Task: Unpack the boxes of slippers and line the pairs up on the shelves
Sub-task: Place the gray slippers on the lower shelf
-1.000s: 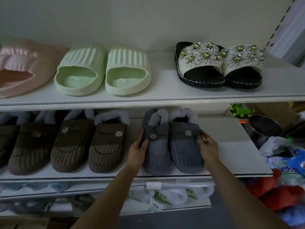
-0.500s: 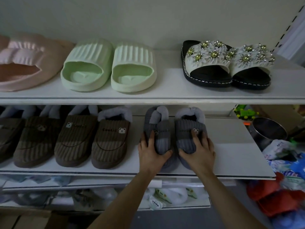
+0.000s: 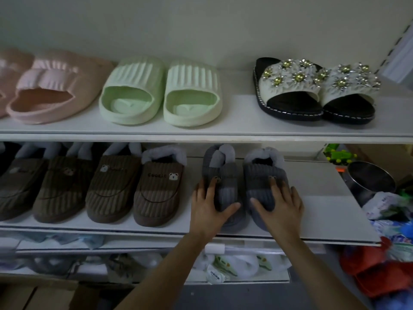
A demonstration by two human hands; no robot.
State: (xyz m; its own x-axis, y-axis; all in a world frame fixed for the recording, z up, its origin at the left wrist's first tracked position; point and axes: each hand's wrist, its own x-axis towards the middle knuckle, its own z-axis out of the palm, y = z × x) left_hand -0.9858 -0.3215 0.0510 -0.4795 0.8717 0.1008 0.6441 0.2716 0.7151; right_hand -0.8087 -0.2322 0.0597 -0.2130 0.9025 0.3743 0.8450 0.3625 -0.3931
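Middle shelf (image 3: 324, 211), 5 o'clock: grey slippers (image 3: 245, 186) sit beside brown pairs (image 3: 156, 186). Left hand (image 3: 209, 211) and right hand (image 3: 279, 209) moved from sides onto toes, fingers flat, pressing, not gripping. Pair looks placed.

On the lower shelf (image 3: 312, 211) a slipper pair (image 3: 243, 186) lies at 3 o'clock of a slipper row (image 3: 89, 189), under both hands, while slides (image 3: 161, 95) and sandals (image 3: 317, 90) sit at 12 on the upper shelf (image 3: 241, 121).

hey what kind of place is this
Probably a small shop: many slipper pairs lined up for display, like the mint green ridged slides on white shelves, with packaged goods crammed alongside.
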